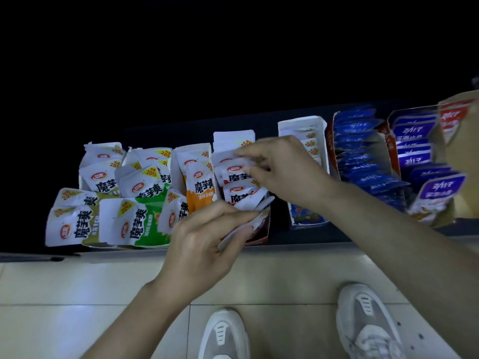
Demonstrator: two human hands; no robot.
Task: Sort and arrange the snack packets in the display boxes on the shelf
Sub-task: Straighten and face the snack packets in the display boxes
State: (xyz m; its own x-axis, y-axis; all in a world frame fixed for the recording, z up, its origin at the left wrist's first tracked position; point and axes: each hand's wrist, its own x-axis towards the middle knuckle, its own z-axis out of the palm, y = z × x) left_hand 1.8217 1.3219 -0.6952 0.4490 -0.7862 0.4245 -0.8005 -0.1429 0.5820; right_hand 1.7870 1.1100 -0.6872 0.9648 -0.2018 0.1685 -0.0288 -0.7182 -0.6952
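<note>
A row of open display boxes stands on a dark shelf [311, 237]. In the middle, the red box [261, 233] holds red-and-white snack packets [239, 191]. My left hand [204, 244] grips a small stack of white packets [248, 224] at that box's front. Over the back of the same box, my right hand [280, 164] pinches the top edge of one packet [234, 158]. To the left stand an orange-packet box [199, 187] and boxes of green packets [140, 221], some spilling forward.
A white box [302, 130] with a blue front stands right of the red one, then boxes of blue packets [363, 151] and purple packets [420, 151]. A brown carton [464, 156] is at the far right. Tiled floor and my two shoes [368, 322] lie below the shelf edge.
</note>
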